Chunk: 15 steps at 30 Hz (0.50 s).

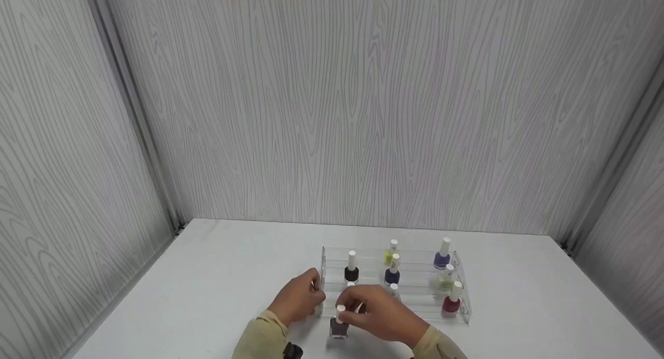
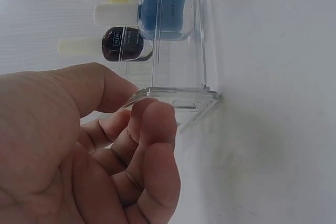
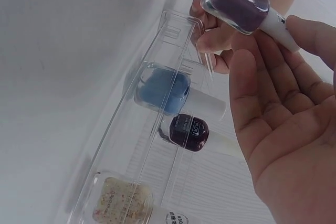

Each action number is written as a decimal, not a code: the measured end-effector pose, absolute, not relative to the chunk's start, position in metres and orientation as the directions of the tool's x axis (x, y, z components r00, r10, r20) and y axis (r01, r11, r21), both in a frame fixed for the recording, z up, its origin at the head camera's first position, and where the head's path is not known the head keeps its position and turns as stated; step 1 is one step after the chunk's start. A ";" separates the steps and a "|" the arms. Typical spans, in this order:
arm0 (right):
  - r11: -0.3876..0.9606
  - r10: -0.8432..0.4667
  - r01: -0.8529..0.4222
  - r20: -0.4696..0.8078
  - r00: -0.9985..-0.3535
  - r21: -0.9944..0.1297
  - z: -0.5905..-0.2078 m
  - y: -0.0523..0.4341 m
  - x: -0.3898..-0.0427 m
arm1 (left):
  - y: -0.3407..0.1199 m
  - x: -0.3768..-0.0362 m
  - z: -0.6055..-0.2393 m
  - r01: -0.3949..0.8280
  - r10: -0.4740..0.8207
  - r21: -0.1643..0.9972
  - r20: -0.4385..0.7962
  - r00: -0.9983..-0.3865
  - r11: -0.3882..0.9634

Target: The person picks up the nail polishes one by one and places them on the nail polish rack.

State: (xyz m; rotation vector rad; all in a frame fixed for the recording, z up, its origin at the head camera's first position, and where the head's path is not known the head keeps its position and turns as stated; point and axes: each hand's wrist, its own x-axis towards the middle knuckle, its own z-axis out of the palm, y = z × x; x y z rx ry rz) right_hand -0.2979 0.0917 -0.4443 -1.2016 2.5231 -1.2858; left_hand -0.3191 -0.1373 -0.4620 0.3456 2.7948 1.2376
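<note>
Mauve polish bottle (image 1: pixel 339 325) stands upright just before the clear acrylic rack (image 1: pixel 461 302), right hand (image 1: pixel 381 312) fingers pinching its white cap, left hand (image 1: pixel 298 299) gripping the rack's near-left corner.

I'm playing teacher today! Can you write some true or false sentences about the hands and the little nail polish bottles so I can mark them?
1. The right hand holds a mauve bottle by its white cap. True.
2. The clear rack is lying flat on its back. False: it stands upright on the white table with stepped shelves.
3. The left hand grips the rack's left end. True.
4. The red bottle stands at the rack's left end. False: it stands near the right end, on a low step.
5. Both sleeves are bright blue. False: they are tan.
</note>
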 end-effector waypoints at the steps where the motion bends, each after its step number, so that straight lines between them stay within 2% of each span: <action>1: 0.349 -0.666 -0.613 0.273 -0.694 -0.709 -0.444 0.092 -0.298 | -0.137 -0.320 -0.462 0.175 0.228 0.738 0.029 -0.973 0.652; 15: 0.384 -0.648 -0.614 0.272 -0.711 -0.690 -0.430 0.095 -0.293 | -0.136 -0.317 -0.459 0.177 0.219 0.733 0.040 -0.975 0.657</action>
